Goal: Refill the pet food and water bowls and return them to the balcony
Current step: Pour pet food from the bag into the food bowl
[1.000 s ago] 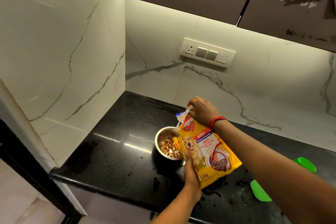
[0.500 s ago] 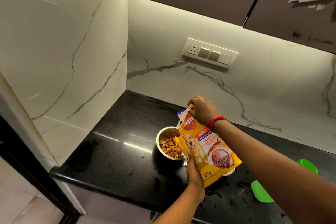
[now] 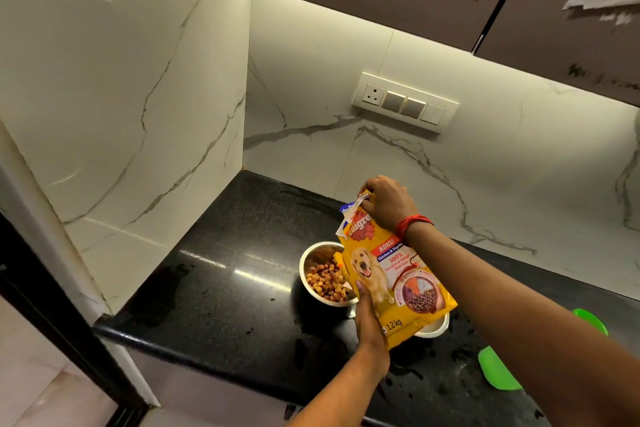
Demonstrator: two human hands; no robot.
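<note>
A yellow dog food bag (image 3: 398, 274) is held tilted over a steel bowl (image 3: 313, 258) on the black counter. Brown kibble (image 3: 325, 282) fills part of the bowl. My right hand (image 3: 386, 203) grips the bag's torn top corner. My left hand (image 3: 369, 317) holds the bag's lower left edge, beside the bowl. A second bowl (image 3: 433, 328) peeks out from under the bag's bottom right corner; its contents are hidden.
The black counter (image 3: 225, 305) ends in a front edge near me and meets marble walls at the left and back. Wet patches mark its surface. A green plastic item (image 3: 497, 369) lies at the right. A socket panel (image 3: 403, 102) sits on the back wall.
The bag is tipped a little more upright and the kibble pile in the bowl has grown. Both hands keep their grip in the same place.
</note>
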